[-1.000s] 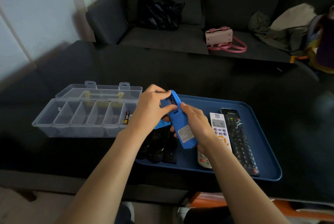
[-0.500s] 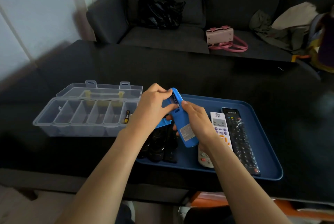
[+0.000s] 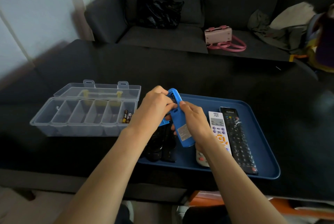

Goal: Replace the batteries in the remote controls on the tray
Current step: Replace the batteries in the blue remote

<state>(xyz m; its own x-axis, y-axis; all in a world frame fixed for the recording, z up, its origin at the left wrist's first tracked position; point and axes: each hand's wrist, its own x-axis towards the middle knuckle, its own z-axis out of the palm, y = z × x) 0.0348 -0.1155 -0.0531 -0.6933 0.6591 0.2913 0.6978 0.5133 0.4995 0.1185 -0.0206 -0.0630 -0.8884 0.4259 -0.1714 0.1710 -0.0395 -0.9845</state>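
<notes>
Over tray: blue remote (image 3: 179, 120) held above the blue tray (image 3: 260, 133), back side up, batt. compartment open at its far end.
Change: vs 1 s ago, left hand (image 3: 155, 108) fingers have curled in over the open compartment; remote tipped a bit more upright; rest of scene same.
Cover: blue batt. cover (image 3: 164, 122) pokes out under left hand, just beside the remote.
Surface: dark surface (image 3: 198, 75) carries tray at right, clear organiser box (image 3: 85, 113) at left, lid open; batteries (image 3: 126, 116) lie in its rightmost compartment.
Tray contents: white remote (image 3: 219, 129) w/ orange & purple buttons, long black remote (image 3: 236, 138) beside it, more black remotes (image 3: 160, 144) at tray's left end, partly hidden by arms.
Room: dark sofa (image 3: 162, 35) behind; black bag (image 3: 159, 10), pink handbag (image 3: 221, 37), heap of clothes (image 3: 282, 24) on it.
Left hand: fingers bent onto remote's top end, at the compartment; can't tell if pinching a batt.
Right hand (image 3: 195, 120): wrapped round remote's mid body, thumb on its back.
</notes>
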